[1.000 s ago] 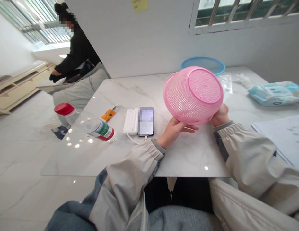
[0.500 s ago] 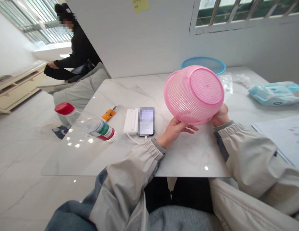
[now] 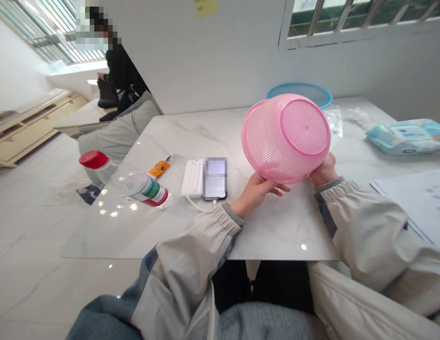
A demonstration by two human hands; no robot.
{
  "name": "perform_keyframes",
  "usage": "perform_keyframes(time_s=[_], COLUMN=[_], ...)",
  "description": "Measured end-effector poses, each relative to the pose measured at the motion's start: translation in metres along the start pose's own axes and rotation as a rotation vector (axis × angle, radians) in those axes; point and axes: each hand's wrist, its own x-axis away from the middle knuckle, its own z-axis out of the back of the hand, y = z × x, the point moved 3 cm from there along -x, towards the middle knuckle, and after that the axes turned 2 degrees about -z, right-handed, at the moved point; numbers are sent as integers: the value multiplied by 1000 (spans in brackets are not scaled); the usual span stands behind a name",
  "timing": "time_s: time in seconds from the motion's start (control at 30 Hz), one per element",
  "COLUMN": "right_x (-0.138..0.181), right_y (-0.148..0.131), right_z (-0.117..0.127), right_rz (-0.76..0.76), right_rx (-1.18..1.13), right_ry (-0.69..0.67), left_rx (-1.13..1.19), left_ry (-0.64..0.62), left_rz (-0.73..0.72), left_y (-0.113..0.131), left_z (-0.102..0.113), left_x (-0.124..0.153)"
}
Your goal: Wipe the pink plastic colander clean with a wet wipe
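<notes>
I hold a pink perforated plastic basket (image 3: 285, 137) above the white marble table (image 3: 191, 137), tipped so its round base faces me. My left hand (image 3: 257, 191) grips its lower left rim, fingers spread under it. On the lower right rim sits my right hand (image 3: 324, 171), partly hidden behind the basket. Both sleeves are light beige.
A blue basin (image 3: 305, 93) stands behind the basket. A phone (image 3: 215, 178) lies on a white power bank (image 3: 193, 178), beside an orange item (image 3: 159, 168) and a lying bottle with red cap (image 3: 134, 182). Wet wipes pack (image 3: 406, 135) and papers (image 3: 418, 198) are right. A person (image 3: 116, 71) sits far left.
The basket has risen slightly and tipped a little more toward me. The person in the background has drawn their arms in and turned away.
</notes>
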Motion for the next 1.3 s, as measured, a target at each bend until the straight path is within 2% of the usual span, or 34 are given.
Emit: perform_keyframes(time_s=[0.77,1.3], right_x=[-3,3], right_y=[3,2], right_z=[2,1], right_rz=[-1,14], right_rx=[25,21], right_ry=[-75,-31], left_rx=[-27,-44], left_ry=[18,-23], left_rz=[8,-19], left_y=[-1,1], left_z=[2,1], left_x=[-1,0])
